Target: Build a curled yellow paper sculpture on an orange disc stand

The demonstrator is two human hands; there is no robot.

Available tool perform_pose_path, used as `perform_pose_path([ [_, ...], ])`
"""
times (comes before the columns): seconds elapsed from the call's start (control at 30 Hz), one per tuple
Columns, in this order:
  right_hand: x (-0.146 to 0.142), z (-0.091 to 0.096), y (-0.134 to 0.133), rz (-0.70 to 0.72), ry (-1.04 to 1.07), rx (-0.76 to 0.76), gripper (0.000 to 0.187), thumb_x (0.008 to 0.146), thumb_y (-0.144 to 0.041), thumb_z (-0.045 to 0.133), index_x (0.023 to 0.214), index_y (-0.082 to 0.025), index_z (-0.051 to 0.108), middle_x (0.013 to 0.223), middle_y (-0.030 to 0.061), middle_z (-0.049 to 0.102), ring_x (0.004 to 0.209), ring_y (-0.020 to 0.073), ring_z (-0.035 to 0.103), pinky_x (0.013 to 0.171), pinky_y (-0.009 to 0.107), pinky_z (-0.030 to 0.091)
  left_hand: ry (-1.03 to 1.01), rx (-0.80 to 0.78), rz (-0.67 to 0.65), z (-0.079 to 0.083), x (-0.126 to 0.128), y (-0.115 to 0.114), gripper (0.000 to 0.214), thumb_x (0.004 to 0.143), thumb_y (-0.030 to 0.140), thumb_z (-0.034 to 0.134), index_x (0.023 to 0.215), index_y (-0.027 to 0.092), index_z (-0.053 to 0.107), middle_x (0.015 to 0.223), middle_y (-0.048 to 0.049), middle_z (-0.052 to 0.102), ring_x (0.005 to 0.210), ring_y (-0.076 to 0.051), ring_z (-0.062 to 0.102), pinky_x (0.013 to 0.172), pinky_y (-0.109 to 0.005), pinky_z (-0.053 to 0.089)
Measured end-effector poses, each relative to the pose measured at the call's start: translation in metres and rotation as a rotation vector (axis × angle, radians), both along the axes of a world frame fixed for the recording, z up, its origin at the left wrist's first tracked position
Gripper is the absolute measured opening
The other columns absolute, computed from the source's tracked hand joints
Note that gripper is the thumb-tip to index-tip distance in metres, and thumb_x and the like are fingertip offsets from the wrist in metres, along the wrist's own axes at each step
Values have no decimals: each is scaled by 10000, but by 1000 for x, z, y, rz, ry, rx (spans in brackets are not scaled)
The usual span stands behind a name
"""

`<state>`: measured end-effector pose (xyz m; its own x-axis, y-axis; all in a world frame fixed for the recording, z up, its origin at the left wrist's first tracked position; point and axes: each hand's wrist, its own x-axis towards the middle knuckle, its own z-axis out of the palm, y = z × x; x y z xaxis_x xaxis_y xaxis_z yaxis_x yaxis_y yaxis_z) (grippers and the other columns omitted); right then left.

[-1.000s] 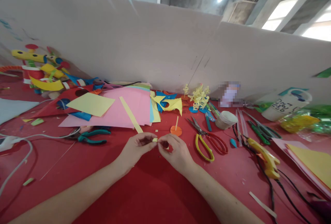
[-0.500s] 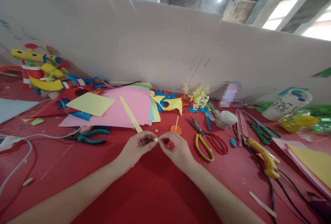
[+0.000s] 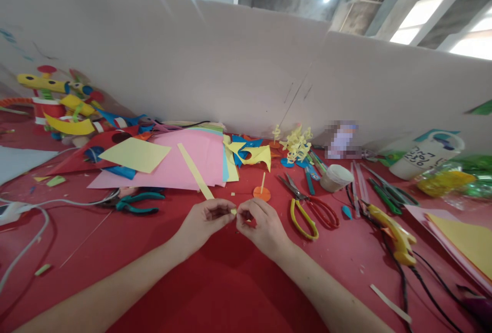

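My left hand [image 3: 203, 223] and my right hand [image 3: 259, 225] meet fingertip to fingertip above the red table [image 3: 230, 287]. Both pinch a small folded yellow paper strip [image 3: 233, 211] between thumb and fingers. A long yellow paper strip [image 3: 194, 170] lies on the pink sheet [image 3: 180, 161] just beyond my left hand. An orange paper disc with a small stick [image 3: 262, 191] stands just beyond my right hand.
Yellow-and-red scissors [image 3: 307, 210] lie right of my hands, teal pliers [image 3: 136, 202] to the left. A yellow glue gun [image 3: 394, 233] with a black cord, a white tape roll [image 3: 336, 177], paper curls [image 3: 295, 143], coloured sheets and a paper model [image 3: 57, 102] crowd the back; a white partition [image 3: 230, 66] stands behind.
My hands stay joined on the small yellow strip; the fingers have shifted slightly, working the paper, and the visible piece is smaller now. Nothing else has moved.
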<state>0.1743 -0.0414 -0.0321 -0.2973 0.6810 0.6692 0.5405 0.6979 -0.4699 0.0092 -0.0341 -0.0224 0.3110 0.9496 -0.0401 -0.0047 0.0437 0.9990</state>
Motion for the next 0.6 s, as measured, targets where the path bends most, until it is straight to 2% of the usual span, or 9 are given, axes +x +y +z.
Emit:
perform_pose_path([
  [0.33,-1,4,0,18,133,-71,97,770,-108,497,777,-192,543,686,15,570,635,125,549,617,236,488,-8,23,36,3,0,0,164,682,266,668,819,181,642,805,-22,665,750,-161,608,725,-304,492],
  [0.6,1,5,-1,3,33,13,110,773,-107,474,779,-199,535,688,21,576,640,139,550,610,256,487,4,25,19,8,1,-1,150,673,262,661,798,181,649,789,-24,681,757,-173,620,722,-304,492],
])
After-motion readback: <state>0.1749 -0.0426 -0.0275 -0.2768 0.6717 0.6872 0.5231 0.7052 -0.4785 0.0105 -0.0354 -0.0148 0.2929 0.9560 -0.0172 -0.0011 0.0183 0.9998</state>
